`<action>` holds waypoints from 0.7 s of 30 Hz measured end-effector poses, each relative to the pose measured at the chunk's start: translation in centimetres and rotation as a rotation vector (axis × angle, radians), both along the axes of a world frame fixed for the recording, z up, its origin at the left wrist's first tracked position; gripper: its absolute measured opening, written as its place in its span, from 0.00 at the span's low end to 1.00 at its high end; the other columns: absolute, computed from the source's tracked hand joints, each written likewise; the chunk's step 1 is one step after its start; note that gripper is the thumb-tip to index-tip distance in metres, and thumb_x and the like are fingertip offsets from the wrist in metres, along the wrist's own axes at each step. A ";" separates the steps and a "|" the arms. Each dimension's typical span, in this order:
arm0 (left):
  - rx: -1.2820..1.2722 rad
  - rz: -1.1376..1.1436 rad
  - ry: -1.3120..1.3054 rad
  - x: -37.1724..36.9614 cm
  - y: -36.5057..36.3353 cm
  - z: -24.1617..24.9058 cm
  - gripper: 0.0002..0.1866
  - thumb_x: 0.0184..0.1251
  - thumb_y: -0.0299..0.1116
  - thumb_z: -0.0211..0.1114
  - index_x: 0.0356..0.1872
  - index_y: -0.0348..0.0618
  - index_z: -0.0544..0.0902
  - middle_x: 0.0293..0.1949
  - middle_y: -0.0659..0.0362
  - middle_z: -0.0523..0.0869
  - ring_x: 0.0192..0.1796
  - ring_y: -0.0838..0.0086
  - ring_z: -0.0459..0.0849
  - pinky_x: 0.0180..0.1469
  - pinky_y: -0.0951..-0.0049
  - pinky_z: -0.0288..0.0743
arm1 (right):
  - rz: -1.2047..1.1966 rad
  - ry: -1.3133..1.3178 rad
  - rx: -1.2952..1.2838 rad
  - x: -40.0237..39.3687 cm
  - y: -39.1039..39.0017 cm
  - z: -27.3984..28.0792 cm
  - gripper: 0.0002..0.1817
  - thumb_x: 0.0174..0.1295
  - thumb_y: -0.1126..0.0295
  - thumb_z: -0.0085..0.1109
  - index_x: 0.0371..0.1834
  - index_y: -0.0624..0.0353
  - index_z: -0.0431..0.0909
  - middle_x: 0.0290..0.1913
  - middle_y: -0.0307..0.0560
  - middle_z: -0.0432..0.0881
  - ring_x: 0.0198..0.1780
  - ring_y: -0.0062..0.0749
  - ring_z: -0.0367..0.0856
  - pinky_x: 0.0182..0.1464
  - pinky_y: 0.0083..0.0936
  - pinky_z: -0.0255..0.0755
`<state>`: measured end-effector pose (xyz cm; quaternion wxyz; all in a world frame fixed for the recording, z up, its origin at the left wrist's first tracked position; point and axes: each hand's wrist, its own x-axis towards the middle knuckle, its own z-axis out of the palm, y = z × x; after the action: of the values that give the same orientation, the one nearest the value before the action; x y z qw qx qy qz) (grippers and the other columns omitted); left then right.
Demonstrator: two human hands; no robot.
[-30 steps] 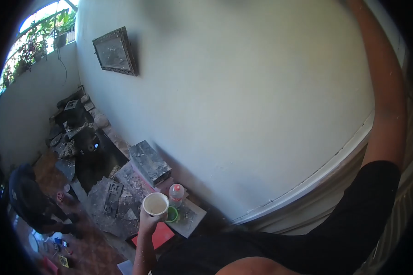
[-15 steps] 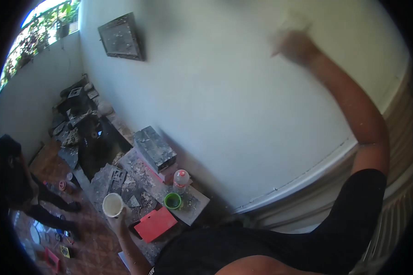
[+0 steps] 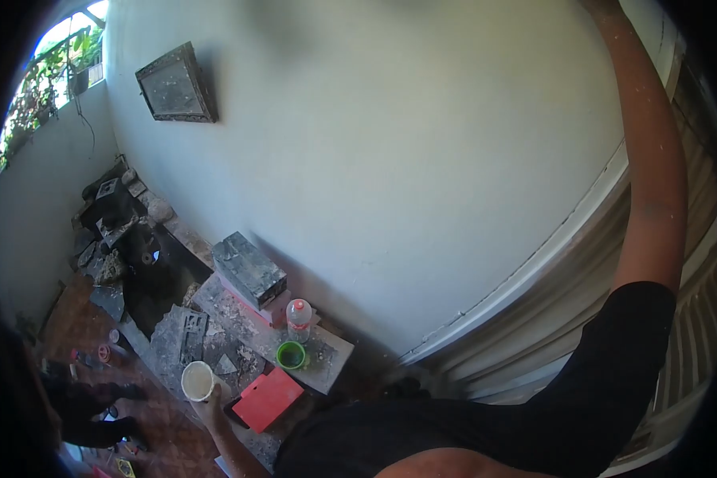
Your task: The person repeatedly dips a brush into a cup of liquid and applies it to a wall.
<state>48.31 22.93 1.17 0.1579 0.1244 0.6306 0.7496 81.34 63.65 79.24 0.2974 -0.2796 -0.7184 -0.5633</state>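
My left hand (image 3: pixel 209 409) is wrapped around a whitish tub (image 3: pixel 197 376), held with its mouth facing up above the dusty tabletop. Its inside looks pale; what it contains is hard to make out. High up, my right arm stretches along the pale wall (image 3: pixel 422 175). Only the base of my right hand (image 3: pixel 604 6) shows at the top edge of the head view, so its fingers and anything in them are cut off. A red folder-like item (image 3: pixel 268 400) lies just right of my left hand, with a green cup (image 3: pixel 291 355) behind it.
A clear bottle with a red cap (image 3: pixel 299 315) stands beside a grey dusty box (image 3: pixel 249 269). Rubble and broken slabs (image 3: pixel 113 267) fill the corner. A tilted frame (image 3: pixel 178 86) hangs on the wall. Another person (image 3: pixel 95 406) is at the lower left. Curtains (image 3: pixel 526 346) hang at right.
My right hand has swept up and right across the wall, mostly leaving the view. My left hand keeps hold of the tub. The view has shifted slightly.
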 end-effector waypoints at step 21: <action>0.114 -0.254 0.084 1.8 4.7 3.9 0.38 0.53 0.38 0.79 0.64 0.38 0.74 0.56 0.57 0.82 0.58 0.68 0.80 0.62 0.64 0.71 | 0.072 -0.142 -0.724 2.9 1.6 -11.6 0.13 0.64 0.63 0.60 0.33 0.63 0.83 0.26 0.50 0.84 0.28 0.36 0.82 0.33 0.38 0.75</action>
<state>50.08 27.60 5.08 0.2176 0.2436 0.5721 0.7524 84.29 65.29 67.67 0.1482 -0.3017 -0.8993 -0.2798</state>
